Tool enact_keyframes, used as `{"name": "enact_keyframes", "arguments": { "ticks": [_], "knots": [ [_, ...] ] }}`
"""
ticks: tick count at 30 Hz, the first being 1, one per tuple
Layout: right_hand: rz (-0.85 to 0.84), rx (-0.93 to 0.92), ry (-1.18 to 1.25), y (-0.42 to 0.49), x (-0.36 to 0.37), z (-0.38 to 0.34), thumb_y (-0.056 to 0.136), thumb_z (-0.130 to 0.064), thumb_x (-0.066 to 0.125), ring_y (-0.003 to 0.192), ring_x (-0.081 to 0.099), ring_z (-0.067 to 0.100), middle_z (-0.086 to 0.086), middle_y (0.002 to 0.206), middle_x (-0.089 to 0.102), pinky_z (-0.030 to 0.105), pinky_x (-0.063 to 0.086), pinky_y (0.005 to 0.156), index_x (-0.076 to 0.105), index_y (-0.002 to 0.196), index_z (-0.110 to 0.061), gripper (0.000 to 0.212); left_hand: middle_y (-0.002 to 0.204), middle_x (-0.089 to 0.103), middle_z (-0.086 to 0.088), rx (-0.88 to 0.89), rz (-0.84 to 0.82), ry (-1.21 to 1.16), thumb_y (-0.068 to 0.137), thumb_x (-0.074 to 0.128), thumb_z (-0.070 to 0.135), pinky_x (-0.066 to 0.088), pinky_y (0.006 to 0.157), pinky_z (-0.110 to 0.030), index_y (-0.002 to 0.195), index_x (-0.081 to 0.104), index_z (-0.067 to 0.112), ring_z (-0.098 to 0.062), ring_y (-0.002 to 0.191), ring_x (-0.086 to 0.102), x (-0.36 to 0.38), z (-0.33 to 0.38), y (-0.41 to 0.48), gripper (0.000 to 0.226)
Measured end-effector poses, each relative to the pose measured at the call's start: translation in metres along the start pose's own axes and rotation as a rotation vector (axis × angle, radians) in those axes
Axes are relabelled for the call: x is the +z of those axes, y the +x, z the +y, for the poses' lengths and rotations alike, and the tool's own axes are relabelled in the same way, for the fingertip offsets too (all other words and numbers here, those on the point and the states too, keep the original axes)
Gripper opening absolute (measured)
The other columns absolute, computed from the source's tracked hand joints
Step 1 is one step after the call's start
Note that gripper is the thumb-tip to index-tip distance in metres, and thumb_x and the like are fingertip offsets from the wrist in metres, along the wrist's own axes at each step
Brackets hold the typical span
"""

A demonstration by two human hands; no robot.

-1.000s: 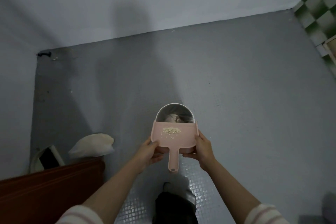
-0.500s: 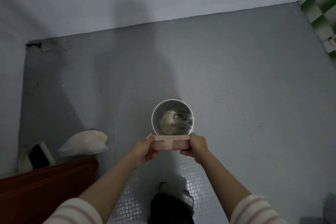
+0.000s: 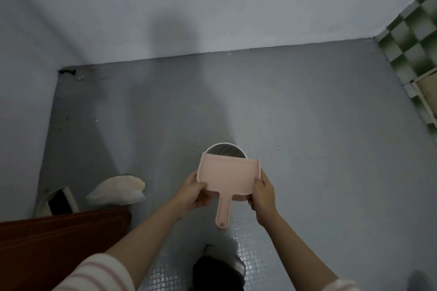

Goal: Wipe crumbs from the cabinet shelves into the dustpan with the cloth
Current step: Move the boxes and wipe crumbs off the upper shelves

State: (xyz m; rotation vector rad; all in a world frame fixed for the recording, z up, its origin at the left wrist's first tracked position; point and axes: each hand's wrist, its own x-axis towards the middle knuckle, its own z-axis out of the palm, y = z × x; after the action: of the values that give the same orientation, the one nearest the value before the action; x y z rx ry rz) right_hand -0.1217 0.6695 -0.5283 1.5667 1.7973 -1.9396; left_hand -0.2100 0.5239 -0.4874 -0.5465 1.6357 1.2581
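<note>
dustpan (image 3: 228, 176) of smooth pink plastic, flat with a stubby handle, is gripped at its rear corners by the left hand (image 3: 192, 192) and the right hand (image 3: 262, 192) and is held above a round metal bin (image 3: 225, 151) on the finely tiled grey floor (image 3: 307, 125).

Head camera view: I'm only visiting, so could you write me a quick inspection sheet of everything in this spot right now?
Surface: grey small-tiled floor, glossy near the person's feet.
Job's things: pink dustpan held above a round bin, covering its near part; no crumbs show on the pan; handle points toward the person. Reddish-brown wooden cabinet at lower left.
Clutter: pale crumpled bundle on the floor, cloth or bag, cannot tell; white object with a dark panel beside it; small dark bit in the far corner.
Hands: left hand and right hand each grip a rear corner of the dustpan.
Cables: nothing seen.
Surroundings: plain pale wall; green-and-white checked tiles at right.
</note>
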Motion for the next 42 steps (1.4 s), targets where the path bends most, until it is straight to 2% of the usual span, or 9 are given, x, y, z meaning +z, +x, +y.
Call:
{"name": "enact_keyframes", "arguments": {
  "ticks": [7, 12, 16, 24, 28, 31, 34, 38, 42],
  "knots": [
    [-0.132, -0.347, -0.083, -0.066, -0.015, -0.132, 0.09, -0.053, 0.04, 0.07, 0.039, -0.001, -0.001, 0.102, 0.047, 0.017, 0.034, 0.058, 0.046, 0.136, -0.036, 0.049, 0.077, 0.056, -0.01, 0.237, 0.032, -0.114, 0.093, 0.048, -0.003, 0.051, 0.059, -0.027, 0.135, 0.024, 0.026, -0.017, 0.062, 0.054, -0.014, 0.072, -0.118, 0.056],
    [-0.256, -0.536, -0.114, -0.124, -0.001, -0.213, 0.098, -0.039, 0.042, 0.072, 0.048, 0.005, 0.001, 0.098, 0.057, 0.014, 0.039, 0.056, 0.054, 0.13, -0.025, 0.037, 0.084, 0.061, -0.011, 0.372, 0.092, -0.158, 0.091, 0.055, 0.002, 0.053, 0.074, -0.034, 0.134, 0.023, 0.028, -0.019, 0.072, 0.059, -0.046, 0.102, -0.206, 0.059],
    [-0.36, -0.606, -0.103, -0.18, 0.025, -0.244, 0.102, -0.027, 0.037, 0.07, 0.049, 0.005, -0.005, 0.087, 0.057, 0.017, 0.039, 0.057, 0.056, 0.125, -0.023, 0.03, 0.087, 0.061, -0.012, 0.419, 0.172, -0.232, 0.092, 0.053, 0.001, 0.052, 0.066, -0.03, 0.131, 0.021, 0.032, -0.02, 0.073, 0.06, -0.079, 0.102, -0.269, 0.06],
    [-0.575, -0.645, -0.239, -0.27, 0.084, -0.233, 0.101, -0.015, 0.033, 0.064, 0.041, -0.001, -0.015, 0.074, 0.046, 0.018, 0.034, 0.058, 0.049, 0.118, -0.032, 0.029, 0.085, 0.06, -0.009, 0.364, 0.335, -0.36, 0.092, 0.051, 0.0, 0.051, 0.059, -0.026, 0.138, 0.019, 0.024, -0.017, 0.062, 0.06, -0.139, 0.046, -0.355, 0.061],
    [-0.714, -0.64, -0.363, -0.301, 0.115, -0.201, 0.101, -0.016, 0.036, 0.062, 0.041, 0.0, -0.014, 0.072, 0.046, 0.018, 0.033, 0.055, 0.055, 0.124, -0.021, 0.031, 0.081, 0.06, -0.009, 0.314, 0.428, -0.506, 0.092, 0.052, 0.0, 0.051, 0.059, -0.028, 0.136, 0.022, 0.023, -0.012, 0.052, 0.061, -0.158, -0.013, -0.379, 0.058],
    [-0.831, -0.628, -0.443, -0.319, 0.128, -0.176, 0.097, -0.03, 0.042, 0.068, 0.05, 0.001, -0.008, 0.086, 0.06, 0.015, 0.04, 0.056, 0.057, 0.128, -0.019, 0.036, 0.081, 0.061, -0.01, 0.271, 0.482, -0.624, 0.091, 0.053, 0.0, 0.052, 0.053, -0.027, 0.13, 0.023, 0.025, -0.018, 0.057, 0.06, -0.162, -0.054, -0.387, 0.056],
    [-0.956, -0.612, -0.559, -0.341, 0.146, -0.163, 0.101, -0.024, 0.041, 0.091, 0.061, 0.009, -0.002, 0.108, 0.065, 0.019, 0.047, 0.071, 0.057, 0.124, -0.02, 0.029, 0.08, 0.062, -0.01, 0.241, 0.542, -0.733, 0.09, 0.057, 0.004, 0.051, 0.054, -0.029, 0.125, 0.024, 0.028, -0.019, 0.059, 0.061, -0.164, -0.089, -0.398, 0.053],
    [-1.082, -0.678, -0.664, -0.369, 0.176, -0.161, 0.095, -0.034, 0.043, 0.067, 0.058, -0.003, -0.011, 0.084, 0.063, 0.012, 0.042, 0.056, 0.061, 0.114, -0.023, 0.028, 0.086, 0.065, -0.009, 0.259, 0.627, -0.832, 0.093, 0.056, 0.013, 0.053, 0.056, -0.028, 0.129, 0.028, 0.024, -0.018, 0.062, 0.064, -0.168, -0.114, -0.41, 0.047],
    [-1.045, -0.746, -0.824, -0.385, 0.218, -0.158, 0.084, -0.038, 0.035, 0.059, 0.05, 0.011, -0.003, 0.069, 0.056, 0.022, 0.035, 0.05, 0.063, 0.098, -0.015, 0.039, 0.086, 0.064, -0.008, 0.305, 0.706, -0.967, 0.091, 0.058, 0.024, 0.053, 0.054, -0.025, 0.128, 0.035, 0.019, -0.016, 0.063, 0.062, -0.183, -0.116, -0.42, 0.044]
  ]
}}
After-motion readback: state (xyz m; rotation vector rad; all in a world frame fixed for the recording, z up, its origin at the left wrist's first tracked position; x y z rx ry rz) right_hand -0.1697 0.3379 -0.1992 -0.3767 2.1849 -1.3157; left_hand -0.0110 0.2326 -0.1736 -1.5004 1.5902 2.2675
